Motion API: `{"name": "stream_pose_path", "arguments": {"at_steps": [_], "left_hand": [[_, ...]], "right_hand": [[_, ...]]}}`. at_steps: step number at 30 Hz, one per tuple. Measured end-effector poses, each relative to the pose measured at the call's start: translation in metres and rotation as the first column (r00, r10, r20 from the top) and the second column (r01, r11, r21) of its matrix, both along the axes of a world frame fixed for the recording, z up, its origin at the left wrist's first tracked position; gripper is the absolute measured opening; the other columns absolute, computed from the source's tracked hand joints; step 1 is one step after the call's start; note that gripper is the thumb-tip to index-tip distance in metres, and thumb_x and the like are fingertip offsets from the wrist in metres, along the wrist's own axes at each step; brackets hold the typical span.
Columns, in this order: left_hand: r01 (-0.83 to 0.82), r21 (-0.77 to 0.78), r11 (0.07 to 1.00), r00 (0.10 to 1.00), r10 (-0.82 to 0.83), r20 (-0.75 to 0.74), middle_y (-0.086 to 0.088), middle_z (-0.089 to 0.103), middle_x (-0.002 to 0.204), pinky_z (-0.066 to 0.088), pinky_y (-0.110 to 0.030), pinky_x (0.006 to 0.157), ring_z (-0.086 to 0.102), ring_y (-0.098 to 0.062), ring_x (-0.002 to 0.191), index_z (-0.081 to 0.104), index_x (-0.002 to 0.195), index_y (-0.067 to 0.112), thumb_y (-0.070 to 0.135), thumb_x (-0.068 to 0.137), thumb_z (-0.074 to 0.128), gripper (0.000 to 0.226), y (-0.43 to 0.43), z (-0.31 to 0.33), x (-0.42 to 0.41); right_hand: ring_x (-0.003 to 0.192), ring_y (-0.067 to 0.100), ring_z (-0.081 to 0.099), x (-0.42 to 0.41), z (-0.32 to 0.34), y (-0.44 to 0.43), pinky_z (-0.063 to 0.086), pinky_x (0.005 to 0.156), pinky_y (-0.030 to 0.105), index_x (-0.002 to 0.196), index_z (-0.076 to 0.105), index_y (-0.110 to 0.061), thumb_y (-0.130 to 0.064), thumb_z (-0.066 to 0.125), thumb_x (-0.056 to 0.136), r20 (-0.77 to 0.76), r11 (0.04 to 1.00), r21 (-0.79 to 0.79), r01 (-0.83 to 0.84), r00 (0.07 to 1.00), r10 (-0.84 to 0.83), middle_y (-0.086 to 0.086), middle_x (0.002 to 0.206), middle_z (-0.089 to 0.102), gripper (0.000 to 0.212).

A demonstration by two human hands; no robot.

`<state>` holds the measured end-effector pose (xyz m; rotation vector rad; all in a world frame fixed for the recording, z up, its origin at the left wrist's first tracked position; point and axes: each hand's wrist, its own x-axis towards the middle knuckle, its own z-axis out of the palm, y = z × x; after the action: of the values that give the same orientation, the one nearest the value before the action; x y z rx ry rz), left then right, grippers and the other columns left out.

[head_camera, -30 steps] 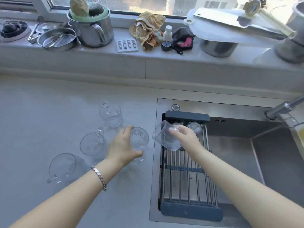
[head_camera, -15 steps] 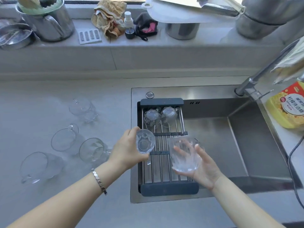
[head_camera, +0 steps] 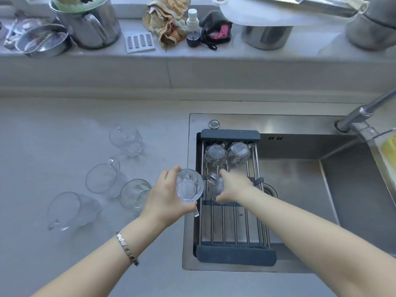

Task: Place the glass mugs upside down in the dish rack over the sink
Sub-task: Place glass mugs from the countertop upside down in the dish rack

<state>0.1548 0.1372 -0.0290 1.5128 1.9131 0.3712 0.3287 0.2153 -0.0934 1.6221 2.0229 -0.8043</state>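
Note:
A dark-framed dish rack with steel bars spans the left part of the sink. Two glass mugs stand upside down at its far end. My right hand grips a third glass mug, bottom up, on the bars just in front of those two. My left hand holds another glass mug at the rack's left edge, its mouth facing the camera. Several more glass mugs wait on the grey counter to the left, the nearest one beside my left wrist.
The steel sink opens to the right of the rack, with a faucet at its far right corner and a yellow bottle at the right edge. The window ledge behind carries pots, a cloth and a spray bottle.
My right hand turned its mug over and brought it from above the rack's near part down onto the bars behind. My left hand kept its mug and stayed at the rack's left edge.

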Motion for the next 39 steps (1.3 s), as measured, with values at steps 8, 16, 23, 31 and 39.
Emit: {"name": "stream_pose_path", "arguments": {"at_steps": [8,16,23,31,39], "left_hand": [[-0.010,-0.006,1.000,1.000,0.009,-0.008,-0.003,0.048,0.127,0.042,-0.030,0.095,0.048,-0.019,0.120,0.036,0.135,0.015,0.023,0.061,0.081,0.087,-0.006,-0.004,-0.003],[-0.133,-0.146,0.980,0.955,0.166,0.244,0.002,0.055,0.106,0.045,-0.022,0.081,0.058,-0.014,0.100,0.046,0.121,0.021,0.029,0.059,0.084,0.073,0.001,0.002,0.026],[-0.034,-0.402,0.915,0.784,0.274,0.556,-0.006,0.063,0.106,0.056,-0.038,0.090,0.066,-0.021,0.100,0.050,0.122,0.014,0.037,0.068,0.078,0.066,0.012,0.010,0.053],[0.013,-0.230,0.973,0.949,0.060,0.308,0.000,0.055,0.114,0.045,-0.026,0.083,0.057,-0.015,0.097,0.047,0.127,0.018,0.026,0.089,0.055,0.039,0.011,0.004,0.038],[0.010,-0.201,0.980,0.960,0.047,0.277,0.003,0.060,0.099,0.044,-0.021,0.079,0.059,-0.012,0.090,0.059,0.108,0.018,0.018,0.091,0.052,0.019,-0.007,-0.006,0.010]], "right_hand": [[0.128,0.032,0.038,-0.004,-0.012,-0.011,0.038,0.104,0.040,0.140,0.022,-0.013,-0.030,0.071,0.078,-0.303,0.942,0.109,0.317,0.913,-0.272,0.015,0.138,0.034,0.081],[0.132,-0.001,0.025,0.035,0.025,-0.071,0.018,0.110,0.020,0.143,0.017,-0.028,-0.025,0.082,0.066,-0.615,0.980,-0.049,0.191,0.768,-0.180,-0.016,0.141,0.025,0.101],[0.117,-0.007,0.050,0.055,0.029,-0.092,0.039,0.098,0.008,0.116,0.036,-0.052,-0.038,0.082,0.055,-0.831,0.863,-0.085,0.497,0.443,-0.337,-0.021,0.124,0.050,0.078],[0.103,0.016,0.053,0.102,0.054,-0.046,0.039,0.085,0.025,0.120,0.052,-0.015,-0.033,0.083,0.059,-0.471,0.866,0.193,0.461,0.818,-0.331,-0.006,0.107,0.047,0.071],[0.107,0.033,0.056,0.061,0.013,-0.001,0.042,0.073,0.031,0.121,0.046,-0.007,-0.050,0.064,0.071,-0.100,0.746,0.064,0.663,0.748,-0.656,0.017,0.125,0.051,0.069]]}}
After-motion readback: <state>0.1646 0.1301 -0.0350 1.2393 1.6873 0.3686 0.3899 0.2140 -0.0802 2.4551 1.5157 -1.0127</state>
